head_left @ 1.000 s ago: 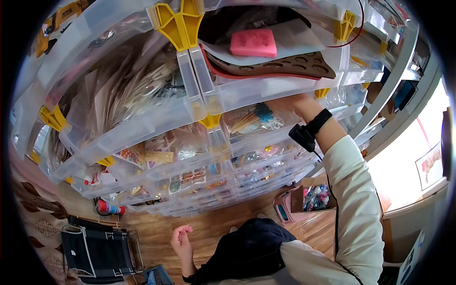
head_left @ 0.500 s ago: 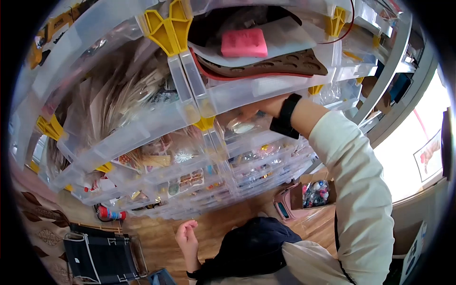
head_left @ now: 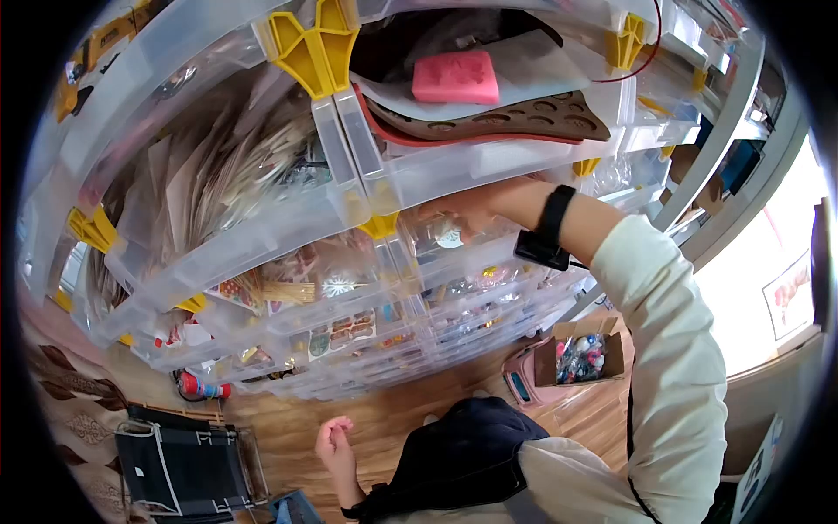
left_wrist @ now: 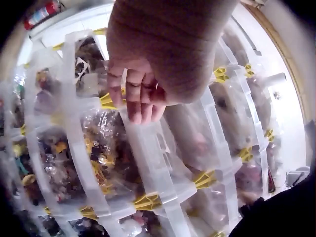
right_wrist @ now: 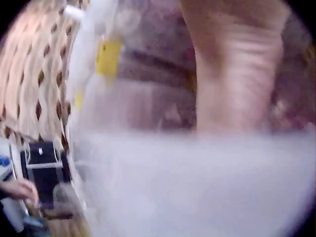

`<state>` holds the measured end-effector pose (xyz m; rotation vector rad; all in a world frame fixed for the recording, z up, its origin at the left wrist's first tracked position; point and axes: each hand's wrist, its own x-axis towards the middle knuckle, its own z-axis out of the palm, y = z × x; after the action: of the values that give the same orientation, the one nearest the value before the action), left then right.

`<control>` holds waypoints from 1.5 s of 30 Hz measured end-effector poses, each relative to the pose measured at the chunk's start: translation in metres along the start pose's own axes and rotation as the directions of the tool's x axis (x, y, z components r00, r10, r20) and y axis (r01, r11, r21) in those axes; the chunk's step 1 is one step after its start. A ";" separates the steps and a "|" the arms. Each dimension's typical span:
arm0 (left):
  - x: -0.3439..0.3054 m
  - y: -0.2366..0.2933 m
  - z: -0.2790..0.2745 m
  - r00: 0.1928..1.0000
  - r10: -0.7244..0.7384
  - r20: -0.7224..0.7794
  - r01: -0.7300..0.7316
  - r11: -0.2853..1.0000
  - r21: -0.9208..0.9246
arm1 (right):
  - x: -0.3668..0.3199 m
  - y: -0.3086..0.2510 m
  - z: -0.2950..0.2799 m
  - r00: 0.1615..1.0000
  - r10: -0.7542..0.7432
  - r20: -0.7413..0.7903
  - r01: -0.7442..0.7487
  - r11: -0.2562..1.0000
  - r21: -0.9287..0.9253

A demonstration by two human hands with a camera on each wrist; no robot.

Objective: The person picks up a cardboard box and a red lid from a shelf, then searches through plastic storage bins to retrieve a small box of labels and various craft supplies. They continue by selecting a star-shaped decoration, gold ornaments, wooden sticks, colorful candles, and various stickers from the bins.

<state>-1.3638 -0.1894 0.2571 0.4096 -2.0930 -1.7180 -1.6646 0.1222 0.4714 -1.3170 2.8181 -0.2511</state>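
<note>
My right hand (head_left: 476, 206) reaches into a clear plastic bin (head_left: 458, 259) in the second tier, on the right of the stack. Its fingers are down among clear packets, close to a small white piece (head_left: 449, 237); I cannot tell whether they grip anything. In the right wrist view, a blurred bin wall (right_wrist: 197, 182) hides the fingers of that hand (right_wrist: 237, 84). Low beside the body hangs my left hand (head_left: 334, 444), its fingers loosely curled and holding nothing. The left wrist view has that hand (left_wrist: 140, 91) in front of the stacked bins.
Above the right hand, a bin holds a pink mold (head_left: 456, 77) and a brown mold sheet (head_left: 515, 118). Yellow clips (head_left: 316, 52) join the bins. To the left are packed sleeves (head_left: 209, 166). On the floor stand a cardboard box (head_left: 614, 358) and a black folding chair (head_left: 179, 463).
My right hand has moved left and deeper into the bin. The blue-topped bundle of sticks seen there earlier is out of sight. My left hand stays about where it was.
</note>
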 end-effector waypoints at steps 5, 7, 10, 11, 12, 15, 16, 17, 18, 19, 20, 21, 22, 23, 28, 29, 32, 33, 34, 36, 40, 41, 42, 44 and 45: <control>0.003 0.005 0.006 0.998 0.058 0.037 -0.059 0.998 0.024 | -0.030 0.033 -0.018 0.963 0.252 -0.101 -0.268 0.936 -0.226; 0.001 0.002 0.004 0.997 0.071 0.037 -0.072 0.997 0.031 | -0.039 0.037 -0.024 0.952 0.281 -0.123 -0.305 0.909 -0.284; -0.011 -0.009 -0.002 1.000 0.006 0.000 -0.006 1.000 0.029 | -0.035 0.024 -0.029 0.962 0.267 -0.053 -0.270 0.916 -0.295; -0.014 -0.014 -0.005 1.000 0.020 -0.003 -0.020 1.000 0.019 | -0.030 0.014 -0.032 0.969 0.248 -0.015 -0.242 0.928 -0.285; -0.014 -0.019 -0.008 0.999 0.035 -0.008 -0.035 0.999 0.011 | -0.023 0.001 -0.035 0.975 0.219 0.025 -0.205 0.942 -0.265; -0.014 -0.008 -0.011 1.000 0.006 -0.029 -0.005 1.000 0.029 | 0.004 -0.026 -0.032 0.991 0.099 0.094 -0.082 0.981 -0.175; -0.014 -0.007 -0.011 0.999 0.011 -0.037 -0.010 0.999 0.030 | 0.011 -0.031 -0.027 0.993 0.061 0.098 -0.048 0.991 -0.128; -0.012 -0.005 -0.011 0.999 0.019 -0.037 -0.017 0.999 0.044 | 0.017 -0.032 -0.022 0.994 0.044 0.104 -0.039 0.998 -0.054; -0.011 -0.004 -0.011 0.999 0.029 -0.036 -0.027 0.998 0.059 | 0.020 -0.032 -0.017 0.993 0.045 0.112 -0.051 0.997 0.053; -0.009 -0.002 -0.012 0.998 0.043 -0.044 -0.041 0.997 0.059 | 0.023 -0.028 -0.009 0.983 0.085 0.162 -0.119 0.969 0.216; -0.006 -0.001 -0.012 0.999 0.035 -0.032 -0.034 0.999 0.021 | 0.025 -0.024 -0.002 0.969 0.124 0.212 -0.196 0.910 0.365; -0.004 -0.002 -0.010 0.999 0.027 -0.021 -0.028 0.999 -0.020 | 0.029 -0.019 0.006 0.926 0.157 0.344 -0.348 0.706 0.617; -0.004 -0.004 -0.010 0.999 0.043 -0.034 -0.044 0.999 -0.025 | 0.031 -0.019 0.011 0.922 0.190 0.338 -0.367 0.707 0.605; -0.005 -0.006 -0.010 0.999 0.025 -0.027 -0.027 0.998 -0.048 | 0.033 -0.020 0.016 0.927 0.186 0.324 -0.354 0.716 0.602; -0.006 -0.011 -0.005 0.999 -0.008 -0.036 0.005 0.997 -0.075 | 0.034 -0.047 0.004 0.957 0.277 0.082 -0.285 0.950 0.124; -0.003 -0.007 -0.005 1.000 0.003 -0.014 -0.004 0.998 -0.056 | 0.041 -0.052 0.004 0.906 0.397 0.145 -0.385 0.917 -0.105; -0.004 -0.004 -0.011 1.000 0.014 -0.019 -0.014 1.000 -0.026 | 0.036 -0.029 0.011 0.913 0.393 0.105 -0.407 0.884 0.230; -0.004 -0.005 -0.012 0.999 0.033 -0.022 -0.034 0.999 -0.035 | 0.025 -0.033 -0.002 0.919 0.390 0.058 -0.380 0.835 0.399; -0.005 -0.008 -0.015 0.999 0.045 -0.027 -0.045 0.999 -0.026 | 0.021 -0.024 0.000 0.936 0.340 -0.092 -0.237 0.801 0.550; -0.009 -0.015 -0.020 0.999 0.019 -0.051 -0.021 0.998 -0.053 | 0.016 0.013 0.016 0.894 0.377 -0.242 -0.008 0.553 0.833; -0.015 -0.020 -0.028 0.996 0.002 -0.087 -0.005 0.999 -0.036 | -0.007 0.054 0.038 0.707 0.626 -0.329 -0.122 0.566 0.815; -0.015 -0.019 -0.029 0.996 0.002 -0.094 -0.005 0.999 -0.037 | -0.010 0.054 0.039 0.711 0.621 -0.330 -0.119 0.569 0.814; -0.015 -0.016 -0.029 0.996 0.006 -0.088 -0.007 1.000 -0.016 | -0.017 0.053 0.039 0.744 0.593 -0.308 -0.261 0.682 0.683; -0.014 -0.013 -0.028 0.997 0.006 -0.080 -0.006 1.000 0.006 | -0.029 0.036 0.031 0.771 0.573 -0.276 -0.385 0.766 0.515; -0.012 -0.011 -0.026 0.996 -0.006 -0.085 0.005 1.000 -0.013 | -0.034 0.022 0.024 0.800 0.541 -0.260 -0.430 0.818 0.382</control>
<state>-1.3410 -0.2088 0.2493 0.4765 -2.0220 -1.6866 -1.6576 0.1585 0.4427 -0.4753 3.1029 -0.9458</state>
